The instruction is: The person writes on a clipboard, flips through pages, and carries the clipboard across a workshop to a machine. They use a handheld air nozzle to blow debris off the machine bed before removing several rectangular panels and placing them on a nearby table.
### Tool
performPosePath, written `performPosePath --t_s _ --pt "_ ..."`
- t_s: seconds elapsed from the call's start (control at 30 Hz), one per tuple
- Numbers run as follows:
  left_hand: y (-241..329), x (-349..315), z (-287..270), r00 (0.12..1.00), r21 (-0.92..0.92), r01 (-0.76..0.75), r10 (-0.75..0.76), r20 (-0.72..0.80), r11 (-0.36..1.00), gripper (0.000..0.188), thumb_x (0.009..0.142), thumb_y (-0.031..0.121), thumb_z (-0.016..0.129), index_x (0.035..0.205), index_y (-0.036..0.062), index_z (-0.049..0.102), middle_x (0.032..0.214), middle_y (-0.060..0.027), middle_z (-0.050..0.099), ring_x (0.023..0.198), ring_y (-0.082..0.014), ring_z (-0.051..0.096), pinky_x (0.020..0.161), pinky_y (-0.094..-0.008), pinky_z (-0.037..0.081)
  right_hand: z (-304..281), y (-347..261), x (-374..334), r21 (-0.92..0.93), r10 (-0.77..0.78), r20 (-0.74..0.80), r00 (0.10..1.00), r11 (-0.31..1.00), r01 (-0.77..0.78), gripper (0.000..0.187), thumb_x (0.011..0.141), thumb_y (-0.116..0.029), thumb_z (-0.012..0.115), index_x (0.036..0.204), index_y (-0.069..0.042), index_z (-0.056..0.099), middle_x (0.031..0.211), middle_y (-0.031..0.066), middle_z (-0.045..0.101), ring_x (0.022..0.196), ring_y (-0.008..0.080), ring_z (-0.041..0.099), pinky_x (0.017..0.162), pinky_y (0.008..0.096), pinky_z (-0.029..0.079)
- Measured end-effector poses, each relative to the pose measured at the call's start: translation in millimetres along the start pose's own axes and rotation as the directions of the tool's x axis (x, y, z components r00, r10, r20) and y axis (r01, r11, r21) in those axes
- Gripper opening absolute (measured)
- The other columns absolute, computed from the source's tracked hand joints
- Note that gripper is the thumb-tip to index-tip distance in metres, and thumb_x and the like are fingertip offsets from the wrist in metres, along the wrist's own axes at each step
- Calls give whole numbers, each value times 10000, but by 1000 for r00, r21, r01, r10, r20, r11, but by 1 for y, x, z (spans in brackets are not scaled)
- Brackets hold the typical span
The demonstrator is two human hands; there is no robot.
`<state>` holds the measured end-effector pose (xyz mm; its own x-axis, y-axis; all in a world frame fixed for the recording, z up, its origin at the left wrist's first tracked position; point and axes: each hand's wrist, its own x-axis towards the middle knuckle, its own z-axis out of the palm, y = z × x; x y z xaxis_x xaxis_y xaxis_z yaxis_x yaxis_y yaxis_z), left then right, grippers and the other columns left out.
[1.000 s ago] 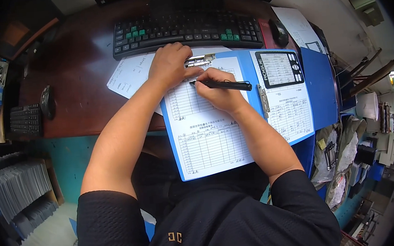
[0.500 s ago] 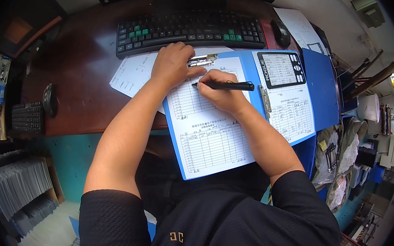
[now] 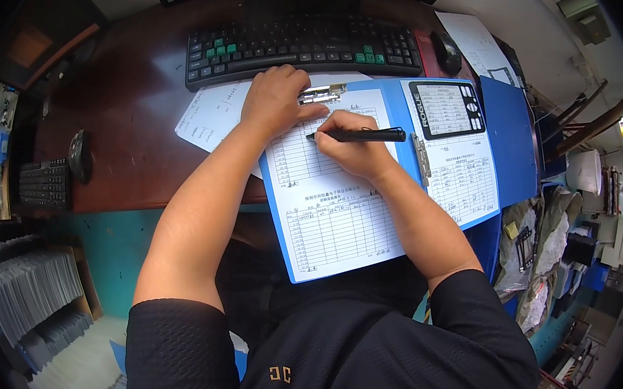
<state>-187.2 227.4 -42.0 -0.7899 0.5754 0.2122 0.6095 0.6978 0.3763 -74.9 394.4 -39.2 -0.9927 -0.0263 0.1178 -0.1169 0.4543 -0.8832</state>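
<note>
My right hand (image 3: pixel 352 150) is closed round a black pen (image 3: pixel 373 136), whose tip meets the lined form (image 3: pixel 338 240) on the left side of an open blue clipboard folder (image 3: pixel 397 102). Beside the top metal clip (image 3: pixel 323 93), my left hand (image 3: pixel 274 103) rests palm down, with its thumb stretched over the form and its fingers bent toward the keyboard. The folder's right side holds another filled-in form (image 3: pixel 462 174) under a second metal clip (image 3: pixel 422 161). A black-framed rectangular panel (image 3: pixel 470 106) lies over that form's upper part.
A black keyboard (image 3: pixel 292 52) with some green keys lies just beyond my left hand. Loose handwritten paper (image 3: pixel 204 115) sticks out under my left forearm. One mouse (image 3: pixel 446 53) is at the right, another mouse (image 3: pixel 79 157) at the left near a second keyboard (image 3: pixel 42 186).
The pen tip and my right hand have shifted very slightly over the form. My left hand keeps its place by the clip.
</note>
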Motion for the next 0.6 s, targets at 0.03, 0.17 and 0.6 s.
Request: performPosePath --t_s 0.03,0.17,0.6 --pt "0 0 0 1000 5 1 -1 2 1000 478 749 513 856 992 120 732 1039 -56 691 1045 -248 629 901 -384 478 0 -1 0 0 0 1 1000 1000 0 151 816 -142 750 835 3 715 739 108 705 652 159 649 632 298 519" --pt "0 -1 -1 1000 5 8 -8 5 1000 479 748 513 857 994 120 735 1044 -59 689 1044 -252 628 903 -384 480 -3 -2 -2 10 -4 38 999 1000 3 153 818 -142 751 850 5 721 759 109 710 679 151 654 652 292 522" --pt "4 1 -2 1000 2 23 -23 21 1000 506 747 535 858 1013 120 744 1056 -64 693 1049 -253 628 912 -378 482 -15 5 -3 -4 22 -3 1000 1000 -22 202 867 -189 765 935 1 749 831 110 727 734 145 669 677 283 529"
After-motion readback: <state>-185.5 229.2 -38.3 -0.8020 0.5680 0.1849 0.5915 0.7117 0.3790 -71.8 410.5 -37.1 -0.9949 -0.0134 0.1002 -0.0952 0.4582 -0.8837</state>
